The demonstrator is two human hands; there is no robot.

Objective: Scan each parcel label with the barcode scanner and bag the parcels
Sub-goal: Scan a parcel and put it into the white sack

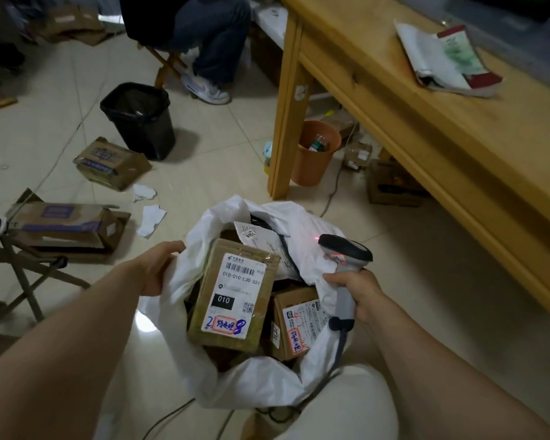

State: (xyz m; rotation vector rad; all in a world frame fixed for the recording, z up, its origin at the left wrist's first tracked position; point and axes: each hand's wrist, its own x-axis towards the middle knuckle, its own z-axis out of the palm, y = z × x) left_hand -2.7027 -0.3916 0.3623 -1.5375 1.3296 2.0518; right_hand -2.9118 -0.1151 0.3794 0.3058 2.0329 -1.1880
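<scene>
- Right hand grips the handle of the barcode scanner, whose red light is lit.
- Left hand clutches the rim of the white bag, holding it open.
- The labelled parcel lies uppermost inside the bag, with a second parcel beside it: both are bagged.
- Floor boxes are well apart and probably remain to be scanned.

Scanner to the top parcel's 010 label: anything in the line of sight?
The label lies face up and uncovered. A fold of the white bag appears to stand between it and the scanner in the right hand. The red dot lands on that fold, not on the barcode.
</scene>
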